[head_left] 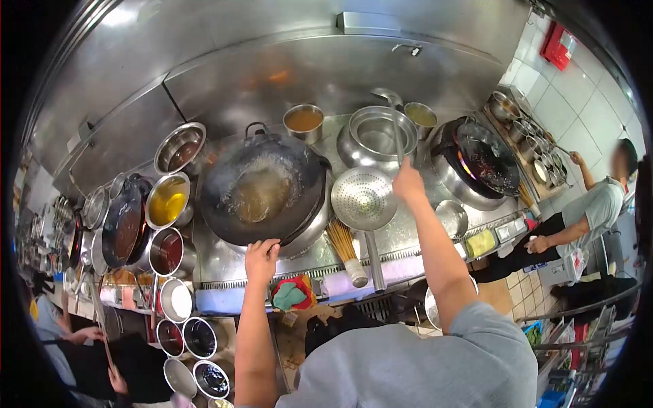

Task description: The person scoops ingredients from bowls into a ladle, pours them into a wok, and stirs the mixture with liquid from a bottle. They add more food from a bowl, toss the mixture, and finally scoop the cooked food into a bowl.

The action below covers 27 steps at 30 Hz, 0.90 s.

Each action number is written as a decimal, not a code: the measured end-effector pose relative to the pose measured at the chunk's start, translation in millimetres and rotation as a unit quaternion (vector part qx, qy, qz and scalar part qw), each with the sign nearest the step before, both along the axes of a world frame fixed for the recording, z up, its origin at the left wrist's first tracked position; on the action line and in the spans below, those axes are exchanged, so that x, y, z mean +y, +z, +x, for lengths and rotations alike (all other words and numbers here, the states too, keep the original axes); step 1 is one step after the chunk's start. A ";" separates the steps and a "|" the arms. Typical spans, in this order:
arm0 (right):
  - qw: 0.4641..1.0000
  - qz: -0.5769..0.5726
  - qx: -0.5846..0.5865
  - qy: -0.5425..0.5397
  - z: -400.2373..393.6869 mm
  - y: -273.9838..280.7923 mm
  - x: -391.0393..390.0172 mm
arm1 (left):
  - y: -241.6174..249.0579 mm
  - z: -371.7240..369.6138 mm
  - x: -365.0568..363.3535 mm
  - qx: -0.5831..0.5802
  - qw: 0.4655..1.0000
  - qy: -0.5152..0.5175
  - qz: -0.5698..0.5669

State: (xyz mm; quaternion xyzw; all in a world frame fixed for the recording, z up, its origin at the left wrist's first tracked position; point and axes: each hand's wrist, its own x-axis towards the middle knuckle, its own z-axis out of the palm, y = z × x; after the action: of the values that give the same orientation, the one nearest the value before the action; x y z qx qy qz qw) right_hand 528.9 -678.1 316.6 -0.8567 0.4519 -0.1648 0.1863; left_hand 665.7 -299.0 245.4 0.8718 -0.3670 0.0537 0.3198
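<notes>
My left hand is closed at the near rim of a large black wok, in which cloudy liquid bubbles and steams. In my right hand is the handle of a metal ladle; its bowl is raised near the far side of a round steel pot. A perforated strainer lies between the wok and my right forearm, its handle toward me. Beside it rests a bamboo brush. A red and green cloth lies just right of my left wrist.
Sauce containers and an oil bowl stand left of the wok. A second wok with flame at its edge sits right. One person stands at the right; another person's hand holds a long handle at the left.
</notes>
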 end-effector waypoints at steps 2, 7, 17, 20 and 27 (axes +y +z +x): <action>0.998 -0.055 -0.015 -0.014 28.9 -48.1 -53.3 | -2.5 3.1 1.3 0.006 1.000 0.001 -0.004; 0.534 0.729 -0.428 0.003 44.5 -43.2 -116.6 | -6.5 8.3 3.3 0.018 1.000 -0.014 -0.009; 0.144 0.811 -0.564 0.050 3.6 68.3 27.6 | -3.7 22.9 20.4 0.039 0.997 -0.064 0.020; 0.126 0.794 -0.591 0.066 -13.2 98.1 87.6 | 5.5 18.5 19.4 0.057 0.995 -0.053 0.061; 0.068 0.820 -0.567 0.049 -48.8 114.5 167.8 | 24.3 -19.7 55.2 0.114 0.972 -0.110 -0.174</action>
State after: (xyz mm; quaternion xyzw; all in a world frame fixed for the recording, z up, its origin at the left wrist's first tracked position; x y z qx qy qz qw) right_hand 480.1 -510.4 431.2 0.1656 0.0179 -0.1173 0.9790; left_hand 645.9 -243.8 269.8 0.7574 -0.4070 -0.0191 0.5102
